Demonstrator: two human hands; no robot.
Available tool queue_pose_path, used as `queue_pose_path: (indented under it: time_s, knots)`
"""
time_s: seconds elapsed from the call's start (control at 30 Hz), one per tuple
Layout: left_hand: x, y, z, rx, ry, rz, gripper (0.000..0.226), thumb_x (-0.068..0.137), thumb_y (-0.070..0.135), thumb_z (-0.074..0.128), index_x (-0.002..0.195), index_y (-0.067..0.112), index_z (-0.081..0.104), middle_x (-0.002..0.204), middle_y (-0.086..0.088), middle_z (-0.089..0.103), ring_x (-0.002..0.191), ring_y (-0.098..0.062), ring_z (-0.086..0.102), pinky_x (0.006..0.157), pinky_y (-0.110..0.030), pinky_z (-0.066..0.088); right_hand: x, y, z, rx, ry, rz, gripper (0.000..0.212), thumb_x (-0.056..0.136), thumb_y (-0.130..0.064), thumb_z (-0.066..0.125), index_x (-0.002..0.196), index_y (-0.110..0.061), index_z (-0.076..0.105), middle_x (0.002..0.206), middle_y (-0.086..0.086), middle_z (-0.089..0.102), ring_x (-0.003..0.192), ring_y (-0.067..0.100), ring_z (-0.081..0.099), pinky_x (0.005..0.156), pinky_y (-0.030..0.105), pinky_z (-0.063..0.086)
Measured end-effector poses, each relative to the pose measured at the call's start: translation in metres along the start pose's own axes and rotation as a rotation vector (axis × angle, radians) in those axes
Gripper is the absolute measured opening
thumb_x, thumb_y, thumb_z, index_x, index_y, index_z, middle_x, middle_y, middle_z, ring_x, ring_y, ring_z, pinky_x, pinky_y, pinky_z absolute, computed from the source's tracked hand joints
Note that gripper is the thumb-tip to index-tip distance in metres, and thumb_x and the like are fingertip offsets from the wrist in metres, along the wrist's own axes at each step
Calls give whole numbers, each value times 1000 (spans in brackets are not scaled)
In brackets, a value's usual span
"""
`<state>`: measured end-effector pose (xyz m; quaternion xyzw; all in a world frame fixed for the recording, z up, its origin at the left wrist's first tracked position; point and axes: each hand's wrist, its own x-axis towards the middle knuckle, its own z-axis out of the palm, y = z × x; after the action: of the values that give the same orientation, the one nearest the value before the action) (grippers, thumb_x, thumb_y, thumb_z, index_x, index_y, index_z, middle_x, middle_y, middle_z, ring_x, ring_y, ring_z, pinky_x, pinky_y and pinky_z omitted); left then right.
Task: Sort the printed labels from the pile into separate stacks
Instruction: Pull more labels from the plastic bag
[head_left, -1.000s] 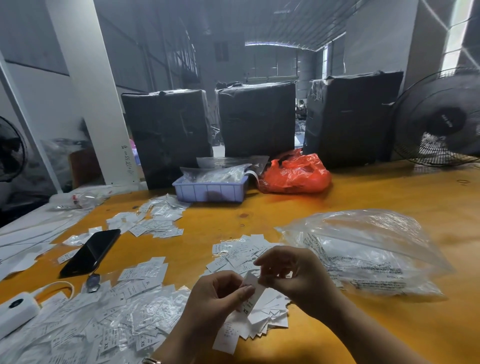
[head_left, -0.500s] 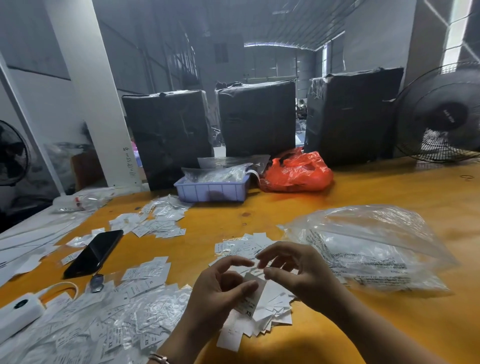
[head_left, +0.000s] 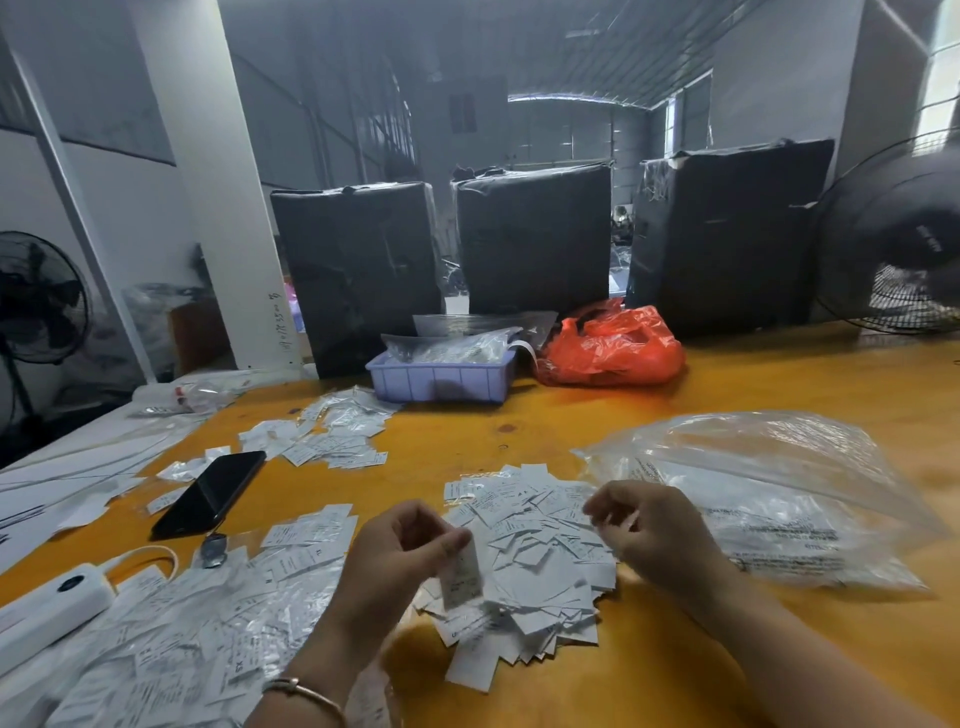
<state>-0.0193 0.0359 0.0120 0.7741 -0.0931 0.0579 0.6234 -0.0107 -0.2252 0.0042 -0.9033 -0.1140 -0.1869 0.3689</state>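
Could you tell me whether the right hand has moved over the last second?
Yes. The right hand has parted from the left hand and shifted right, toward the clear plastic bag.

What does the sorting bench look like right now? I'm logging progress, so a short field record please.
surface: orange table
left hand: pinching one label above the central pile
right hand: fingers curled, beside the pile; holding anything: cannot tell
other label groups: large spread near left; smaller group far left
clear bag: right of the pile, printed sheets inside
phone: face up, left of the pile
tray: lavender, at the back, beside orange bag
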Motion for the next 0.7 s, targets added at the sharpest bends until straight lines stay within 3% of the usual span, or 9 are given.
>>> queue_pose_path:
  time_s: [0.1,0.2,0.3,0.37,0.43,0.53,0.63,0.7]
  knots:
    - [4,-1,-14,2,100,-2,11,79,11,75,81,8,64,73,-5,68,70,-13,64,63,-29,51,-4,-6,6,47,-193,-108,32,74,-21,77,97,-38,64,104,-19,61,99,-2,54,84,17,43]
    - [7,-5,-21,67,243,-11,16,85,4,67,91,19,66,72,2,68,72,-15,63,61,-29,47,-7,-9,14,-72,-331,-210,43,69,-44,79,110,-36,66,117,-22,53,112,-5,42,95,16,36]
    - [7,-12,-25,500,306,0,18,87,10,56,79,21,68,63,2,64,58,-17,54,53,-27,38,-7,-12,19,-214,-356,-266,44,72,-54,74,111,-36,68,121,-18,53,113,2,41,94,25,38]
    - [4,-16,-26,752,290,-29,23,84,12,55,62,14,61,55,2,56,51,-17,41,51,-26,28,-7,-12,20,-262,-358,-279,38,76,-55,71,109,-36,69,121,-16,55,111,5,43,92,27,38]
    - [3,-16,-25,841,261,-82,26,79,11,54,54,16,50,52,1,43,52,-16,32,50,-27,22,-7,-13,21,-272,-349,-287,34,79,-53,68,107,-35,71,118,-16,57,108,4,44,90,27,37]
    - [2,-12,-21,885,269,-84,24,78,15,56,55,14,55,54,4,48,52,-15,36,52,-26,26,-8,-15,22,-256,-301,-314,29,84,-53,63,100,-32,73,109,-18,60,102,2,46,87,27,38]
    - [-1,-7,-8,895,290,63,18,82,24,59,65,24,58,79,10,58,78,-12,50,67,-30,41,-9,-17,22,-247,-237,-371,21,90,-41,61,94,-25,75,110,-15,63,103,4,49,87,27,39]
    - [-4,-6,3,857,226,159,12,83,24,62,74,30,59,91,13,57,95,-11,49,77,-32,43,-10,-19,23,-237,-205,-401,15,89,-31,63,91,-22,75,110,-12,65,103,6,51,86,27,39]
